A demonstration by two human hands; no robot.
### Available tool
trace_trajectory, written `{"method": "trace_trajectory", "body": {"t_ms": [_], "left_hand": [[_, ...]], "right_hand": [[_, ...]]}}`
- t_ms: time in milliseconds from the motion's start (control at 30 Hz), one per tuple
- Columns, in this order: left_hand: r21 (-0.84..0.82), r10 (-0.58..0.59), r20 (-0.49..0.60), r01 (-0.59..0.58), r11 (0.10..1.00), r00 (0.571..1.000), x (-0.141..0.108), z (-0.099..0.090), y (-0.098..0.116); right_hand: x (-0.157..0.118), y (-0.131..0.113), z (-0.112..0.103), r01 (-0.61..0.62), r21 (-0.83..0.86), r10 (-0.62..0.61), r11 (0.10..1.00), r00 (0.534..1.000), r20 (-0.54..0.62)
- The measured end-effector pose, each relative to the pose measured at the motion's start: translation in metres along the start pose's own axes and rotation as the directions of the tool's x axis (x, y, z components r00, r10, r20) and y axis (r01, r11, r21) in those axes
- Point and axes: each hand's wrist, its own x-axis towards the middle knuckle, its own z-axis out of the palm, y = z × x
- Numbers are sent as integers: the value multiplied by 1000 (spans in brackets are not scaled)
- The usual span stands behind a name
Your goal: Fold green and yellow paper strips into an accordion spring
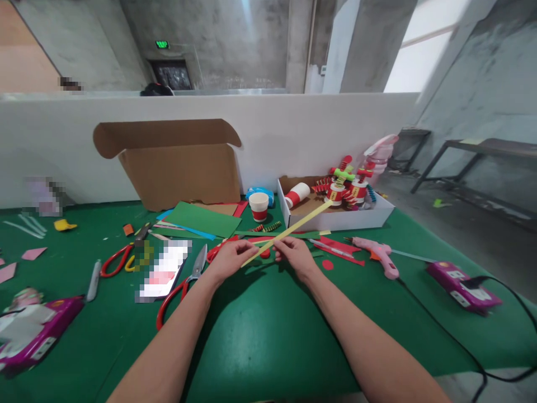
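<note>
A long, thin yellow paper strip slants up to the right above the green table. My left hand pinches it close to its lower end. Farther along, my right hand grips the same strip with closed fingers, and its free end reaches toward the white box. Under and behind my hands lie red paper pieces and a green strip. Beside my left forearm rest large red-handled scissors, blades pointing away. A small red paper disc lies right of my right hand.
A white box holds decorated paper cups. A paper cup stands left of it. Green card sheets lie before an open cardboard box. At right are a pink glue gun, a purple power strip and a black cable.
</note>
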Motion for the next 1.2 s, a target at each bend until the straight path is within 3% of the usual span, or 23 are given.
{"method": "trace_trajectory", "body": {"t_ms": [133,300,433,600,767,867,967,1067,1200], "left_hand": [[36,11,45,-12,999,999,0,4,-2],[183,69,-76,-54,982,995,3,0,-9],[386,145,-175,-67,920,974,4,-2,-16],[564,222,-207,-69,823,953,5,-3,-25],[563,152,-218,-3,827,964,7,-3,-29],[585,172,-195,-27,811,966,7,-4,-28],[706,275,-204,-53,706,940,4,-5,-23],[788,334,-129,-108,606,934,0,-5,-14],[783,290,134,-281,555,948,-5,1,-4]], "right_hand": [[-3,1,5,-8,8,8,1000,1000,13],[6,-4,-7,-11,75,19,997,994,-106],[10,-4,-13,-87,159,116,983,977,-181],[9,-6,-9,-221,250,265,943,951,-158],[7,-11,-5,-274,312,336,910,927,-165],[4,-10,-5,-330,252,362,910,928,-90],[-1,-7,-2,-394,91,383,915,917,113],[-5,-5,1,-364,-15,357,931,902,245],[-2,-7,-4,-240,26,234,970,962,137]]}}
